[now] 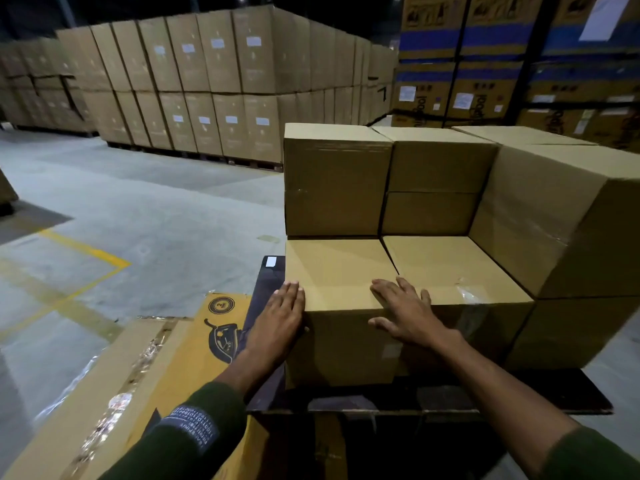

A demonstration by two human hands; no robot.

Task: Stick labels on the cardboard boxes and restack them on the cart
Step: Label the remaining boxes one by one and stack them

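Note:
A plain cardboard box sits at the near left corner of the dark cart deck. My left hand lies flat against its left side, fingers straight. Resting on its top front edge, my right hand has its fingers spread and the thumb down on the front face. A second box stands right beside it. Behind them more boxes are stacked higher, and a large box fills the right side. A small white label lies on the deck's left edge.
A long yellow printed carton lies on the floor to my left, touching the cart. Tall pallet stacks of cartons line the back, and blue-striped boxes rise at the right. Grey concrete floor with yellow lines spreads to the left.

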